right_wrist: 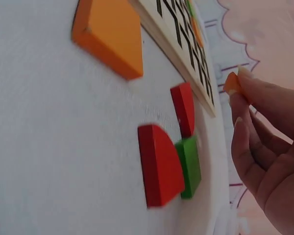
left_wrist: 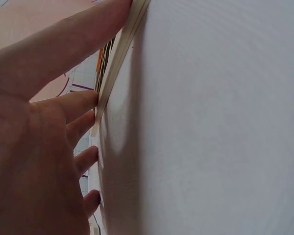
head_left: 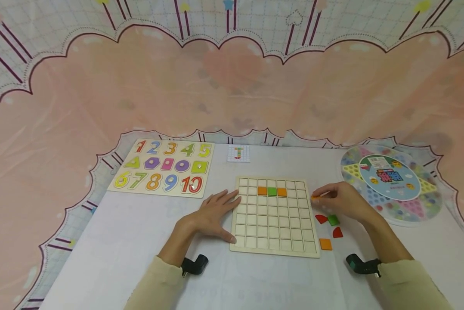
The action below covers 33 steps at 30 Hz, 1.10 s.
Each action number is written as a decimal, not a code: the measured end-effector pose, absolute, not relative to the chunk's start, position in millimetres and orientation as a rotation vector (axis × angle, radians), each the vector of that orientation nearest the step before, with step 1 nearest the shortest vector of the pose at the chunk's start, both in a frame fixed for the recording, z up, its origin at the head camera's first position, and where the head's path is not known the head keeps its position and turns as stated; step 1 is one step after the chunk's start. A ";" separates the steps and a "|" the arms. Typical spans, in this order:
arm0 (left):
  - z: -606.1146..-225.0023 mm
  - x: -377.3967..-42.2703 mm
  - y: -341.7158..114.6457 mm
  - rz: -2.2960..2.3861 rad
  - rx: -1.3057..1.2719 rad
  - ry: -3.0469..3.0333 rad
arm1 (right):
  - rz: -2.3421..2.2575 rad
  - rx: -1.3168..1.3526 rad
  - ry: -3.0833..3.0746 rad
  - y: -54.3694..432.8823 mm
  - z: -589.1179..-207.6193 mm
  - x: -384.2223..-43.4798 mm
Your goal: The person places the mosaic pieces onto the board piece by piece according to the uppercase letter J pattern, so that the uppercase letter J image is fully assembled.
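A wooden grid board [head_left: 274,219] lies mid-table, with two orange squares and a green square [head_left: 272,191] between them in its second row. My left hand [head_left: 215,215] rests at the board's left edge, fingers spread and thumb by the lower corner; in the left wrist view the thumb and fingertips [left_wrist: 90,99] meet the wooden edge. Off the board's right edge, my right hand [head_left: 342,200] pinches a small orange piece [right_wrist: 232,84] between thumb and fingertips, mostly covered. Below that hand lie two red rounded pieces [right_wrist: 159,166], a green square [head_left: 333,220] and an orange square [head_left: 326,244].
A number-and-shape puzzle board [head_left: 162,168] lies at the back left. Behind the grid board is a small card [head_left: 238,153] with a coloured J pattern. A round game board with a blue label [head_left: 390,177] lies at the right. A patterned cloth [head_left: 232,94] hangs behind.
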State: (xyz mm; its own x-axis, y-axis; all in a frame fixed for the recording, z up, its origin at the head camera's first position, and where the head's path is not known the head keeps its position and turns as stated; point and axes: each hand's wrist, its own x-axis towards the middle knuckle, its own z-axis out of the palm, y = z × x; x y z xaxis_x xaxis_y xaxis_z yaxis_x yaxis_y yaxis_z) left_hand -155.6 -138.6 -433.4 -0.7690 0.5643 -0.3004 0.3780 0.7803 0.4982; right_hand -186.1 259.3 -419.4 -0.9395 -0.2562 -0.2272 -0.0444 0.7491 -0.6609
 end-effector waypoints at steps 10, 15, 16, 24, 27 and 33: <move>-432.9 -156.7 -139.1 0.579 0.715 2.530 | -1.067 -0.246 2.672 227.4 -428.1 -194.8; -433.6 -156.8 -139.3 0.581 0.706 2.527 | -1.090 -0.296 2.657 212.0 -430.8 -201.9; -433.7 -156.7 -139.3 0.582 0.703 2.526 | -1.103 -0.305 2.646 208.9 -430.7 -202.8; -434.3 -156.0 -138.9 0.582 0.712 2.528 | -1.165 -0.396 2.594 178.1 -428.5 -203.8; -434.5 -156.4 -139.0 0.580 0.712 2.529 | -1.157 -0.428 2.589 168.2 -429.5 -203.4; -434.5 -156.5 -139.5 0.565 0.708 2.528 | -1.132 -0.482 2.618 157.7 -435.3 -201.1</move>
State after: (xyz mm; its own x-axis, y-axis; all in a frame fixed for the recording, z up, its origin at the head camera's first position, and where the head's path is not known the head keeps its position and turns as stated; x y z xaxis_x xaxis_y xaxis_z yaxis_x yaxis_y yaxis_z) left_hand -156.5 -139.5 -434.5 -0.7659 0.5635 -0.3097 0.3780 0.7843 0.4920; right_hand -201.1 157.7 -435.3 -0.9145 -0.3935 -0.0942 -0.2010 0.6438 -0.7383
